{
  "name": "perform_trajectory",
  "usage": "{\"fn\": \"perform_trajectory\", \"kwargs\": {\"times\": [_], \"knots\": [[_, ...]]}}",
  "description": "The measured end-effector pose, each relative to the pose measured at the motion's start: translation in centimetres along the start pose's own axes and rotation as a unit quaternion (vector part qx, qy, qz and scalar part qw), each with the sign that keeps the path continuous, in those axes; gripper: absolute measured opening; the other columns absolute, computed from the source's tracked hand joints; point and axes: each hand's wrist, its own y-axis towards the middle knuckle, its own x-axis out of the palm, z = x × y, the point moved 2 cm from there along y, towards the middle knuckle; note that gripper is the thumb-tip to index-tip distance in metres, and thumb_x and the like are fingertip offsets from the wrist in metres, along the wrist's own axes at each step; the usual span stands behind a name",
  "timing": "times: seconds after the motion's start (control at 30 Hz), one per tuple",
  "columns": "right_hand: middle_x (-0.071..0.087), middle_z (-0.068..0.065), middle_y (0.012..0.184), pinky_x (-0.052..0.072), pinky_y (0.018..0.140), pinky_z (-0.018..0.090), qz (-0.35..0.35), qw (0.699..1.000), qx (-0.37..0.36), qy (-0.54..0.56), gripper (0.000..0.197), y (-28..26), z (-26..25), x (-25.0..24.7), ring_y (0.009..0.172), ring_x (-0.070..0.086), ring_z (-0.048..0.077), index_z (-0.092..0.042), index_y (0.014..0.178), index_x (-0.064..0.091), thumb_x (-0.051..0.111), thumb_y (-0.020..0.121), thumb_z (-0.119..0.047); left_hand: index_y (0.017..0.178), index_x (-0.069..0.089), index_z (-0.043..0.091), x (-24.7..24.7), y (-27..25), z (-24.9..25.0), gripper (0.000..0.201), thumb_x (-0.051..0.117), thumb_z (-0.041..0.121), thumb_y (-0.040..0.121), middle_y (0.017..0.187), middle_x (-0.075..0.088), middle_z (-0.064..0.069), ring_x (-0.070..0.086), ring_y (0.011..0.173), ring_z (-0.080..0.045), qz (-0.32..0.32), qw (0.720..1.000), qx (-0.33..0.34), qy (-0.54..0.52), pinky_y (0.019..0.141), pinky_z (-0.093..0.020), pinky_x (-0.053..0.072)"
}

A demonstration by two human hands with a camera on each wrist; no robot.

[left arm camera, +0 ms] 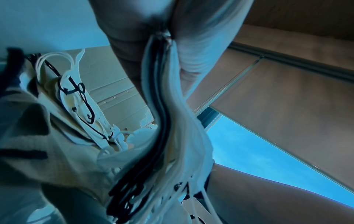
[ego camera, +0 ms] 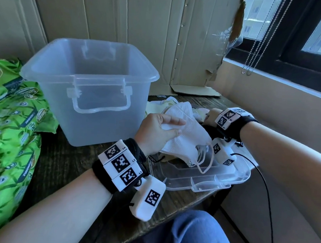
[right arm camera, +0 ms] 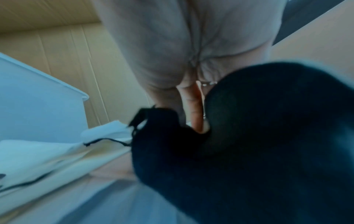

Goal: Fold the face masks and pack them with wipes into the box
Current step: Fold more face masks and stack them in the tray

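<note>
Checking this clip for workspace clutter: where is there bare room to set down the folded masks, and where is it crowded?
Free: the inside of the clear box, and the dark table strip between the box front, the green wipes packs and the left hand's forearm. Crowded: right of the box, where loose masks, the clear lid and both hands fill the corner.

A dark wooden table (ego camera: 64, 159) carries the scene. Flattened cardboard sheets (ego camera: 153, 28) stand against the wall behind it, one with a torn lower corner and a flap lying on the tabletop. To the right, a dark-framed window (ego camera: 297, 45) sits above a pale sill, and beaded blind chains (ego camera: 256, 44) hang before it. Blue jeans (ego camera: 198, 234) show below the table edge.
</note>
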Motion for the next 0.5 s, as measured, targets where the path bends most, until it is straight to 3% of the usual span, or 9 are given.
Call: {"fn": "perform_trajectory", "kwargs": {"times": [0.03, 0.07, 0.17, 0.2, 0.27, 0.33, 0.37, 0.5], "knots": [[0.069, 0.001, 0.068, 0.057, 0.072, 0.041, 0.008, 1.000, 0.007, 0.015, 0.067, 1.1, 0.9, 0.3, 0.067, 0.065, 0.028, -0.019, 0.066, 0.066, 0.045, 0.037, -0.075, 0.093, 0.072, 0.020, 0.0, 0.0, 0.0, 0.018, 0.071, 0.008, 0.080, 0.101, 0.070, 0.008, 0.058, 0.106, 0.000, 0.000, 1.000, -0.001, 0.002, 0.085, 0.005, 0.033], [0.069, 0.003, 0.070, 0.056, 0.070, 0.038, 0.008, 0.999, 0.017, 0.038, 0.063, 1.1, 1.1, 0.1, 0.062, 0.062, 0.027, -0.016, 0.068, 0.067, 0.049, 0.042, -0.071, 0.093, 0.072, 0.021, -0.1, 0.0, 0.0, 0.018, 0.071, 0.008, 0.080, 0.102, 0.070, 0.008, 0.058, 0.107, 0.000, 0.002, 1.000, -0.002, 0.003, 0.085, 0.005, 0.033], [0.067, 0.016, 0.096, 0.045, 0.071, 0.031, 0.064, 0.994, 0.021, 0.085, 0.043, -4.8, -1.4, -2.6, 0.074, 0.050, 0.021, -0.006, 0.098, 0.069, 0.061, 0.078, -0.043, 0.093, 0.073, 0.022, -0.1, 0.0, -0.1, 0.018, 0.071, 0.008, 0.081, 0.104, 0.070, 0.008, 0.057, 0.107, 0.001, 0.008, 1.000, -0.007, 0.004, 0.084, 0.006, 0.033], [0.064, 0.017, 0.098, 0.041, 0.073, 0.030, 0.067, 0.989, 0.028, 0.126, 0.038, -5.6, -1.7, -3.3, 0.080, 0.049, 0.021, -0.003, 0.104, 0.066, 0.060, 0.083, -0.034, 0.093, 0.073, 0.022, -0.1, 0.0, -0.1, 0.018, 0.070, 0.008, 0.081, 0.103, 0.070, 0.009, 0.057, 0.106, 0.002, 0.006, 1.000, -0.010, 0.002, 0.083, 0.006, 0.033], [0.057, 0.013, 0.091, 0.040, 0.071, 0.029, 0.086, 0.975, 0.036, 0.201, 0.026, -7.1, -1.6, -4.4, 0.082, 0.048, 0.022, -0.003, 0.095, 0.065, 0.061, 0.083, -0.025, 0.093, 0.072, 0.022, 0.0, 0.0, -0.1, 0.018, 0.069, 0.007, 0.082, 0.099, 0.069, 0.012, 0.057, 0.102, 0.005, -0.002, 1.000, -0.016, -0.009, 0.082, 0.006, 0.034], [0.056, 0.011, 0.084, 0.039, 0.061, 0.028, 0.141, 0.957, 0.033, 0.251, 0.017, -8.7, -1.4, -5.6, 0.077, 0.049, 0.022, -0.007, 0.080, 0.064, 0.062, 0.082, -0.023, 0.094, 0.072, 0.020, 0.1, 0.0, 0.1, 0.019, 0.066, 0.005, 0.084, 0.097, 0.067, 0.014, 0.055, 0.095, 0.012, -0.009, 1.000, -0.022, -0.018, 0.080, 0.008, 0.033], [0.056, 0.010, 0.083, 0.039, 0.059, 0.026, 0.180, 0.953, 0.023, 0.245, 0.016, -9.9, -1.6, -6.2, 0.077, 0.050, 0.021, -0.008, 0.081, 0.065, 0.064, 0.083, -0.024, 0.096, 0.072, 0.018, 0.2, -0.1, 0.1, 0.019, 0.064, 0.004, 0.085, 0.097, 0.066, 0.013, 0.054, 0.092, 0.014, -0.008, 0.999, -0.022, -0.024, 0.078, 0.008, 0.034], [0.069, 0.010, 0.085, 0.044, 0.079, 0.023, 0.310, 0.927, -0.083, 0.192, 0.013, -13.8, -2.6, -8.4, 0.085, 0.061, 0.021, -0.008, 0.085, 0.074, 0.067, 0.075, -0.009, 0.101, 0.070, 0.003, 0.6, 0.0, 0.4, 0.017, 0.057, 0.003, 0.090, 0.098, 0.068, 0.000, 0.060, 0.079, 0.015, 0.009, 0.995, -0.023, -0.094, 0.075, 0.001, 0.041]]}}
